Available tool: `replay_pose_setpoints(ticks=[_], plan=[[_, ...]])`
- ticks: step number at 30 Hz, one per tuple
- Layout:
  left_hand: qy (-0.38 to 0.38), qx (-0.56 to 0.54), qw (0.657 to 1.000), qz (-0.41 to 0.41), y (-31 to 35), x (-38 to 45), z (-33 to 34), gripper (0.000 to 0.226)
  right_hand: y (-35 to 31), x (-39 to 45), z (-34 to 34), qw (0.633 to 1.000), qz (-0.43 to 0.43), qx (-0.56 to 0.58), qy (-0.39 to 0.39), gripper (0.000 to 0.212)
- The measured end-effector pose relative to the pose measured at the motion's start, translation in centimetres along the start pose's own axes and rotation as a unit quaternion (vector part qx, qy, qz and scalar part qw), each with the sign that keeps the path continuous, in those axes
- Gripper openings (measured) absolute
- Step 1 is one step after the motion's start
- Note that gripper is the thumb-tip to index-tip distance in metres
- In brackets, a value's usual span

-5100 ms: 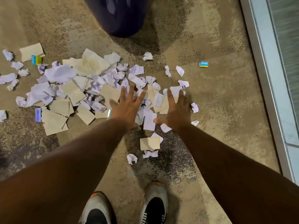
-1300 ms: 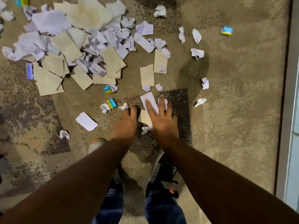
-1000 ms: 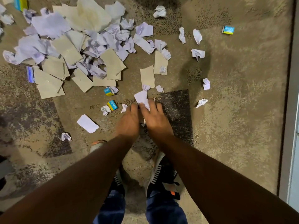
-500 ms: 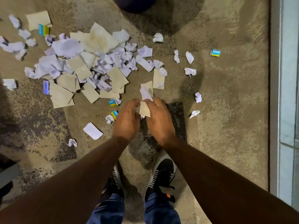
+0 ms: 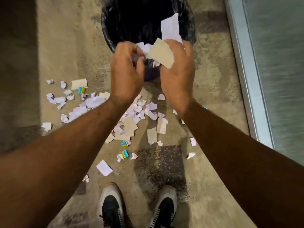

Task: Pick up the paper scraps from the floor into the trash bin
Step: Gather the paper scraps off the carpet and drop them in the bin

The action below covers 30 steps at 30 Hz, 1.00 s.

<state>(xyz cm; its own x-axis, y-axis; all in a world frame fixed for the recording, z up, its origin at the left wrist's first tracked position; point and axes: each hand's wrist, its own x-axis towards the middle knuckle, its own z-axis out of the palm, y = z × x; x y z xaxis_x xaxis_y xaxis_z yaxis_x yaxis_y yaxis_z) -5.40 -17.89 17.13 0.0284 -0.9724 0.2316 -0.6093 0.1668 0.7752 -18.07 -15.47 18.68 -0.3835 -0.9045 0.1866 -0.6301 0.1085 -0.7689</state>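
Observation:
A round trash bin [image 5: 107, 39] lined with a black bag stands on the floor ahead of me. My left hand [image 5: 125, 71] and my right hand [image 5: 176, 74] are raised side by side at its near rim, holding a bunch of paper scraps [image 5: 160, 52] between them: a tan piece, a white strip sticking up and crumpled white bits. My left fingers are curled around the crumpled bits. A scattered pile of white and tan scraps [image 5: 130, 125] lies on the floor below my forearms, partly hidden by them.
Small blue-and-yellow cartons [image 5: 125, 153] lie among the scraps. A loose white sheet [image 5: 104, 167] lies near my shoes [image 5: 113, 208]. A metal-framed glass wall [image 5: 246, 96] runs along the right. A dark area borders the floor on the left.
Both hands have lifted the gathered scraps from the floor up to the bin's rim. My view has swung up, so the whole bin opening now shows.

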Motion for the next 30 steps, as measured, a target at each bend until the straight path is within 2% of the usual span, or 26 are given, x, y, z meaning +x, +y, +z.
replay_pose_setpoints(ticks=[4, 7, 11, 14, 17, 19, 22, 24, 28, 30], plan=[[-0.041, 0.012, 0.999, 0.015, -0.4, 4.9, 0.1, 0.013, -1.5, 4.0, 1.3, 0.997, 0.048, -0.030, -0.057, 0.047], [-0.077, 0.009, 0.997, 0.026, -0.9, 7.0, -0.3, 0.014, -1.8, 5.7, 1.6, 0.990, 0.096, -0.020, -0.097, 0.068], [-0.080, -0.008, 0.997, 0.010, -1.5, 5.9, -1.8, 0.029, -1.6, 6.1, 1.8, 0.986, 0.110, 0.005, -0.127, 0.094], [-0.067, 0.024, 0.997, -0.018, -2.9, 3.6, -3.0, 0.033, -1.3, 4.8, 1.7, 0.990, 0.057, -0.022, -0.126, 0.081], [-0.076, 0.055, 0.994, -0.052, -5.6, 0.5, -4.1, 0.029, -1.0, 1.7, 2.2, 0.991, -0.064, -0.073, -0.094, 0.056], [-0.094, 0.079, 0.990, -0.067, -8.1, -2.3, -4.9, 0.026, -0.3, -1.5, 3.0, 0.983, -0.119, -0.094, -0.106, 0.046], [-0.131, 0.127, 0.978, -0.106, -12.4, -7.2, -6.1, 0.023, 1.9, -7.6, 5.1, 0.963, -0.160, -0.112, -0.184, 0.042], [-0.169, 0.149, 0.961, -0.158, -14.9, -10.9, -6.9, 0.028, 4.1, -12.0, 6.9, 0.943, -0.149, -0.149, -0.256, 0.044], [-0.224, 0.200, 0.906, -0.299, -19.4, -18.1, -7.9, 0.044, 8.5, -20.4, 10.3, 0.880, -0.089, -0.228, -0.408, 0.058], [-0.250, 0.223, 0.880, -0.337, -21.3, -21.2, -8.4, 0.049, 10.1, -23.9, 11.0, 0.857, -0.087, -0.254, -0.439, 0.069]])
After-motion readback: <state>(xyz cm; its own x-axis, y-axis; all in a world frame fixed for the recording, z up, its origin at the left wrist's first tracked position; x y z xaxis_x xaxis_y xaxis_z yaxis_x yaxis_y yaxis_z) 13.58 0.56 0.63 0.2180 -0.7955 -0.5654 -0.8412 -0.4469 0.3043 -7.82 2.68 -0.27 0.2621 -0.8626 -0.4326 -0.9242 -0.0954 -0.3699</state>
